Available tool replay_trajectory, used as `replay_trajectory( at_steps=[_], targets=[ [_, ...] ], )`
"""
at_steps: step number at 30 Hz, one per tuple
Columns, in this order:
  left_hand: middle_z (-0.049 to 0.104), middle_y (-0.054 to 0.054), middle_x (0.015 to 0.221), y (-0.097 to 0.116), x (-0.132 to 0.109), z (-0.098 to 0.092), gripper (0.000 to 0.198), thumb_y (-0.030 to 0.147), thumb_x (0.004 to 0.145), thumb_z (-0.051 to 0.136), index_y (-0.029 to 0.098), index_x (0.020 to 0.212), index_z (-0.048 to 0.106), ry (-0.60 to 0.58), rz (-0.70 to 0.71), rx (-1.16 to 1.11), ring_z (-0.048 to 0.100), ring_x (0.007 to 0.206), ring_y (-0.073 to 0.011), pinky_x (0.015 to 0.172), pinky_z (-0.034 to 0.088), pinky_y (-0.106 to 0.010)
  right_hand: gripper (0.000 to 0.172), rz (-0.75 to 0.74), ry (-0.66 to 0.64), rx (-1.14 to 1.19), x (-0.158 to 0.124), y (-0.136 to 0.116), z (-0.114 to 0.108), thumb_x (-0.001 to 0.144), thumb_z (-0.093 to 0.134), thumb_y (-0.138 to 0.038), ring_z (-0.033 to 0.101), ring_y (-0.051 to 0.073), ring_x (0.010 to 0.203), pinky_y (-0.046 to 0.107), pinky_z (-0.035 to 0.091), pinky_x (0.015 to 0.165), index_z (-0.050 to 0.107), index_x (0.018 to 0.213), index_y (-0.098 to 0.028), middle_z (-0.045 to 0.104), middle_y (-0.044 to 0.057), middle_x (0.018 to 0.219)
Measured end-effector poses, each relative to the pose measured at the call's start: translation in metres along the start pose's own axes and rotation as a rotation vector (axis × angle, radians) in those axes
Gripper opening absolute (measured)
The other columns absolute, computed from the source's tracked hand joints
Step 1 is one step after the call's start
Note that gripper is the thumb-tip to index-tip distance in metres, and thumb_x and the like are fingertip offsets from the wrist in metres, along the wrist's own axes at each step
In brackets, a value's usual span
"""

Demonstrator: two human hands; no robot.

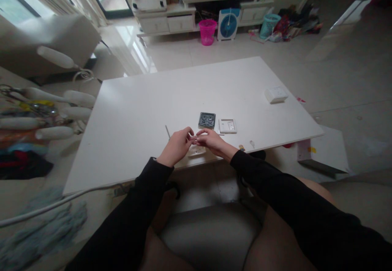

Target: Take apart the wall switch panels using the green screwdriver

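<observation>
My left hand (180, 142) and my right hand (211, 141) meet near the table's front edge, fingertips pinched together. Between them is something small and pale that I cannot make out. Just below the fingers lies a white plastic piece (197, 151), partly hidden by my hands. Beyond them is a dark grey square socket plate (207, 120) showing its inner side. To its right sits a white square frame (227, 126). A thin rod (167, 131) sticks out past my left hand; its lower end is hidden.
On the white table (137, 112), a white box-like stack (276, 94) stands at the right. Small loose items (252, 144) lie by the front edge, right of my right arm. A lamp with white shades (79, 98) stands at the left, and a pale cable (76, 195) runs below the table's left corner.
</observation>
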State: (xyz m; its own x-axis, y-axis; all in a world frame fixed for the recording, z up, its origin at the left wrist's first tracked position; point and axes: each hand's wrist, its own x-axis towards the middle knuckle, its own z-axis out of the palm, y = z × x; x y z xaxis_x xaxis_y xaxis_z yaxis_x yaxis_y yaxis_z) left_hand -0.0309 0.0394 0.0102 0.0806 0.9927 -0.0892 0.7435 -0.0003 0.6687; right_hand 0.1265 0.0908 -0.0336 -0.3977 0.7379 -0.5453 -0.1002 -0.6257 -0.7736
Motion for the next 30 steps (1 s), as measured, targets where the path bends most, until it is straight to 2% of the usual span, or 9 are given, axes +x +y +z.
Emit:
replay_trajectory(
  at_steps=[8, 14, 19, 30],
  targets=[
    [0.074, -0.002, 0.081, 0.0014, -0.0007, -0.0017, 0.012, 0.015, 0.089, 0.07, 0.02, 0.097, 0.062, -0.002, 0.006, 0.02, 0.068, 0.074, -0.0179, 0.069, 0.047, -0.028, 0.042, -0.061, 0.083, 0.022, 0.0036, 0.0033, -0.0032, 0.074, 0.074, 0.009, 0.072, 0.013, 0.064, 0.027, 0.063, 0.072, 0.053, 0.095, -0.02, 0.065, -0.006, 0.069],
    [0.074, -0.003, 0.082, 0.002, -0.0012, -0.0024, 0.011, 0.016, 0.088, 0.071, 0.02, 0.096, 0.063, -0.006, 0.001, 0.013, 0.069, 0.075, -0.0185, 0.07, 0.048, -0.028, 0.035, -0.107, 0.013, -0.045, 0.0025, 0.0026, -0.0064, 0.074, 0.075, 0.003, 0.071, 0.013, 0.067, 0.027, 0.059, 0.074, 0.056, 0.094, -0.019, 0.069, -0.003, 0.068],
    [0.074, -0.003, 0.08, 0.0008, -0.0012, -0.0026, 0.014, 0.013, 0.087, 0.067, 0.02, 0.098, 0.063, -0.016, 0.004, 0.029, 0.069, 0.074, -0.0185, 0.07, 0.05, -0.029, 0.035, -0.157, -0.018, -0.042, 0.0039, 0.0034, -0.0091, 0.068, 0.083, -0.003, 0.071, 0.013, 0.07, 0.027, 0.056, 0.077, 0.06, 0.089, -0.018, 0.072, 0.0, 0.071],
    [0.075, -0.003, 0.083, 0.0024, -0.0011, -0.0033, 0.014, 0.011, 0.089, 0.066, 0.02, 0.1, 0.064, 0.013, 0.031, 0.028, 0.068, 0.075, -0.0179, 0.071, 0.048, -0.028, 0.035, -0.128, 0.018, 0.003, 0.0011, -0.0015, -0.0059, 0.07, 0.086, -0.007, 0.07, 0.012, 0.064, 0.025, 0.057, 0.071, 0.06, 0.091, -0.017, 0.072, -0.001, 0.065]
  ],
)
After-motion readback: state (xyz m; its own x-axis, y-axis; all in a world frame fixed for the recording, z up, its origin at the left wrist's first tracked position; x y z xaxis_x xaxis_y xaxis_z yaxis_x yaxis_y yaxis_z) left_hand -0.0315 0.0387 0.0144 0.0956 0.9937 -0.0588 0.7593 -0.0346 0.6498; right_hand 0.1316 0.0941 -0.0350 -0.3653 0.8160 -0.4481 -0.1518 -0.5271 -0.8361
